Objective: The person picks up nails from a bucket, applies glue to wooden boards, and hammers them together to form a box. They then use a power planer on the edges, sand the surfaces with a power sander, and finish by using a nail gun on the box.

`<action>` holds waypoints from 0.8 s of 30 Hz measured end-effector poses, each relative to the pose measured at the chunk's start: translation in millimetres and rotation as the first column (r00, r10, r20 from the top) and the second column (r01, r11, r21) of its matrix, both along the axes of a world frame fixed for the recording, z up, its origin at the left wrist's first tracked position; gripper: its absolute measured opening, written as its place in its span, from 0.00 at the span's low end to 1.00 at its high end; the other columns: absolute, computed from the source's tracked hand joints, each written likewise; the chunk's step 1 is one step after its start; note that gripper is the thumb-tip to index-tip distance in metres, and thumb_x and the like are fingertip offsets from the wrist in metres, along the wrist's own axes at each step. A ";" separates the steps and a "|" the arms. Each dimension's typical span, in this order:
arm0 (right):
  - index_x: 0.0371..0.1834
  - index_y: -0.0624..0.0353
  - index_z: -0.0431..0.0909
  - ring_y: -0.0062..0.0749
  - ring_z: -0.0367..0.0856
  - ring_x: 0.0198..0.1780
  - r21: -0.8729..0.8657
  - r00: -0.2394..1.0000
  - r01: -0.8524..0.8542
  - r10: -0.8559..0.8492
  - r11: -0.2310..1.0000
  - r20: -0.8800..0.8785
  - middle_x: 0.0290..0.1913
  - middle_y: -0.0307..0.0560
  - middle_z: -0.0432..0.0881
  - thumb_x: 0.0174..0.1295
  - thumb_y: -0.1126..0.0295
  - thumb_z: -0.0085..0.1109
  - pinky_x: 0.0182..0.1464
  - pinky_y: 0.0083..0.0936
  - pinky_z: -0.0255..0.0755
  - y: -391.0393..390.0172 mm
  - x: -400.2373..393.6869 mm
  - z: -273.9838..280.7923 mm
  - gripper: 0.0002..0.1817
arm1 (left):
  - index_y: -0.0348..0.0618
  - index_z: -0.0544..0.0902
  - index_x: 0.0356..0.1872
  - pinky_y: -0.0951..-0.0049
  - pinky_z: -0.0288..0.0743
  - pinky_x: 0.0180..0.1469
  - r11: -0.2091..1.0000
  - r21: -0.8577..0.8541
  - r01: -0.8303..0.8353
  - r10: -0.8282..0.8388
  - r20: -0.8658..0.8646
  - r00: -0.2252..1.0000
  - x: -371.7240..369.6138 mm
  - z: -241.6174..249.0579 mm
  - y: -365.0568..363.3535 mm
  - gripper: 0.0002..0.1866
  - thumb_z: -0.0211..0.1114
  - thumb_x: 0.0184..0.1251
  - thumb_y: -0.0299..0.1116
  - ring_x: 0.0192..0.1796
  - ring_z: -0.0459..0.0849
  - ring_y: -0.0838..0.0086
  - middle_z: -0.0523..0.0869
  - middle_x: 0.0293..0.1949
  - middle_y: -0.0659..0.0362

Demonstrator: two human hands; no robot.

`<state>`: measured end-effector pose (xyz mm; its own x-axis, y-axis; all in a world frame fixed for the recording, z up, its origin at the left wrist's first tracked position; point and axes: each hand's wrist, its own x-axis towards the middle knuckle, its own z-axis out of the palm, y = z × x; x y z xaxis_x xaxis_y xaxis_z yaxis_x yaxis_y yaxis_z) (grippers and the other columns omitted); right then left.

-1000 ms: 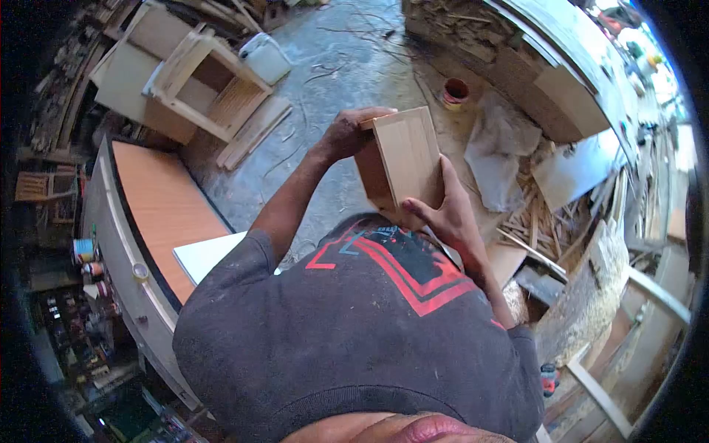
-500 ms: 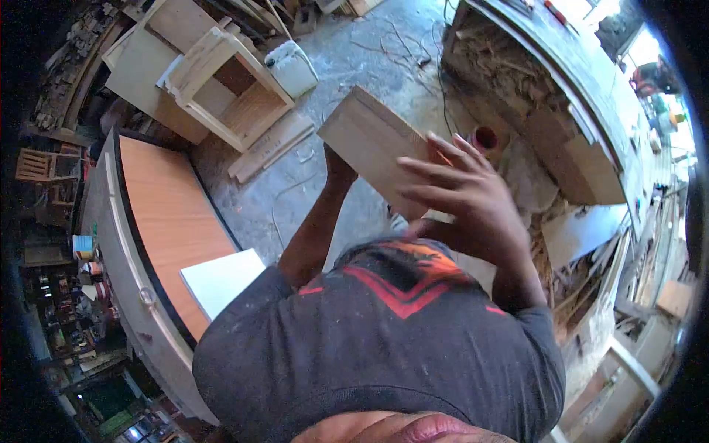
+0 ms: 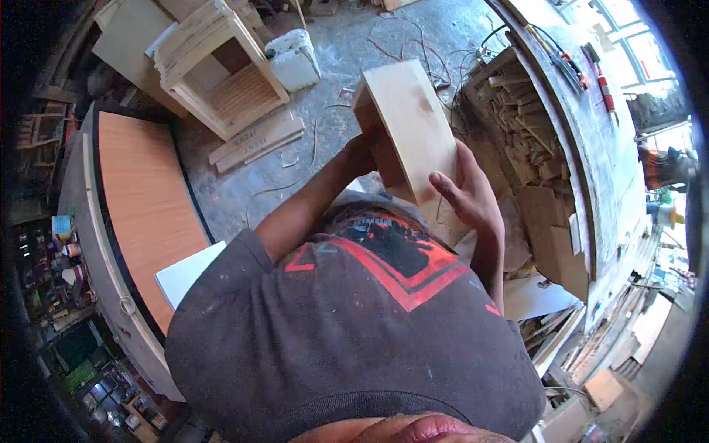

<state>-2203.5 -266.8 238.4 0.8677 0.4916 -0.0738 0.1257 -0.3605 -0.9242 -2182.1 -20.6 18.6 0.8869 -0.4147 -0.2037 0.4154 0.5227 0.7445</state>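
A pale wooden box (image 3: 413, 122) is held up in front of my chest, tilted, with a broad smooth side towards me and a darker, shaded side facing left. My left hand (image 3: 360, 153) grips its left side; those fingertips are partly hidden behind the wood. On the other side, my right hand (image 3: 476, 196) holds the lower right edge, the thumb lying near the front corner and the fingers passing behind.
A wooden frame cabinet (image 3: 229, 74) stands on the floor beside a white plastic container (image 3: 294, 60) and loose boards (image 3: 258, 140). At left lies an orange-brown panel (image 3: 148, 188). A workbench (image 3: 569, 125) with tools runs along the right, above wood offcuts (image 3: 517, 122).
The box has turned more upright and moved right. My right hand, spread and blurred over it before, has closed on its right edge. My left hand keeps its grip.
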 end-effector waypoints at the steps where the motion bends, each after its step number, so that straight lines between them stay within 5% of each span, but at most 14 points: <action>1: 0.74 0.64 0.67 0.35 0.76 0.68 0.053 0.996 -0.008 0.013 0.999 -0.092 0.63 0.54 0.80 0.67 0.56 0.70 0.64 0.37 0.73 6.8 21.7 4.9 0.38 | 0.43 0.71 0.73 0.51 0.72 0.72 0.990 -0.138 0.039 -0.053 -0.096 0.994 21.0 3.0 -2.3 0.30 0.57 0.79 0.50 0.70 0.78 0.60 0.80 0.68 0.53; 3: 0.73 0.64 0.69 0.37 0.77 0.67 0.167 0.964 0.005 0.039 0.986 -0.262 0.63 0.54 0.80 0.66 0.55 0.71 0.66 0.39 0.72 21.1 65.0 11.8 0.37 | 0.43 0.71 0.73 0.51 0.71 0.73 0.957 -0.287 0.046 -0.108 -0.207 0.972 61.5 9.3 -5.3 0.30 0.57 0.79 0.50 0.70 0.77 0.60 0.80 0.68 0.53; 7: 0.64 0.55 0.79 0.49 0.74 0.70 -0.256 0.932 -0.185 0.252 0.949 0.259 0.71 0.52 0.75 0.65 0.58 0.71 0.67 0.42 0.72 76.3 153.1 3.4 0.26 | 0.43 0.72 0.73 0.51 0.71 0.73 0.947 -0.317 0.050 -0.118 -0.197 0.973 146.2 11.4 7.3 0.29 0.58 0.78 0.49 0.70 0.77 0.60 0.80 0.68 0.53; 11: 0.58 0.58 0.81 0.50 0.75 0.69 -0.076 0.984 -0.180 0.179 0.981 -0.021 0.68 0.55 0.78 0.65 0.61 0.71 0.66 0.41 0.72 127.5 251.9 -21.3 0.21 | 0.43 0.72 0.73 0.51 0.70 0.73 0.962 -0.264 0.065 -0.102 -0.127 0.987 252.8 18.5 53.4 0.29 0.58 0.78 0.48 0.71 0.77 0.60 0.80 0.67 0.53; 15: 0.69 0.63 0.71 0.57 0.69 0.74 -0.074 0.816 0.239 -0.159 0.968 0.556 0.72 0.63 0.71 0.64 0.66 0.70 0.73 0.44 0.64 172.4 351.4 -10.3 0.31 | 0.43 0.72 0.72 0.50 0.69 0.73 0.982 -0.171 0.079 -0.091 -0.065 0.994 361.6 36.4 98.0 0.28 0.58 0.78 0.47 0.71 0.77 0.59 0.80 0.67 0.53; 19: 0.78 0.62 0.61 0.59 0.63 0.77 0.163 0.506 0.515 -0.452 0.841 0.735 0.77 0.66 0.61 0.69 0.54 0.66 0.77 0.48 0.57 204.5 435.2 -11.1 0.40 | 0.44 0.73 0.72 0.50 0.69 0.74 0.994 -0.060 0.087 -0.087 0.003 0.996 461.0 58.0 123.6 0.28 0.59 0.78 0.46 0.71 0.76 0.59 0.80 0.67 0.53; 20: 0.81 0.66 0.51 0.64 0.55 0.80 -0.132 0.627 0.565 -0.319 0.815 0.711 0.80 0.70 0.55 0.65 0.51 0.69 0.78 0.51 0.53 223.1 441.6 -29.7 0.50 | 0.44 0.73 0.72 0.50 0.68 0.74 0.996 -0.036 0.085 -0.084 0.019 0.996 483.5 62.2 127.2 0.28 0.59 0.78 0.45 0.71 0.76 0.59 0.80 0.67 0.53; 21: 0.82 0.69 0.46 0.66 0.47 0.83 -0.172 0.956 0.291 -0.291 0.941 0.022 0.82 0.71 0.48 0.59 0.52 0.73 0.81 0.53 0.47 245.0 459.0 -34.8 0.57 | 0.44 0.73 0.72 0.50 0.68 0.74 0.997 -0.010 0.075 -0.075 0.034 0.997 505.9 63.5 131.2 0.28 0.59 0.77 0.45 0.71 0.76 0.59 0.80 0.67 0.53; 23: 0.82 0.67 0.47 0.68 0.47 0.82 -0.178 0.837 0.260 -0.129 0.949 0.531 0.81 0.72 0.50 0.55 0.55 0.76 0.81 0.54 0.46 256.2 496.0 -59.4 0.58 | 0.44 0.73 0.72 0.50 0.68 0.74 0.998 0.021 0.051 -0.052 0.041 0.998 549.5 66.2 135.0 0.27 0.59 0.77 0.45 0.71 0.76 0.59 0.80 0.67 0.53; 24: 0.82 0.65 0.47 0.70 0.51 0.81 -0.272 0.863 0.234 -0.071 0.933 0.500 0.80 0.70 0.54 0.52 0.55 0.78 0.80 0.55 0.50 253.2 521.2 -66.4 0.60 | 0.44 0.73 0.72 0.50 0.68 0.74 0.999 0.005 0.042 -0.042 0.041 0.998 576.3 68.6 132.7 0.27 0.59 0.77 0.44 0.71 0.76 0.59 0.80 0.67 0.53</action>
<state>-1682.3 -13.7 172.0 0.8971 0.3716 0.2390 0.4375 -0.6708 -0.5989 -1605.7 112.0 87.2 0.8764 -0.4507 -0.1696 0.4059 0.5020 0.7637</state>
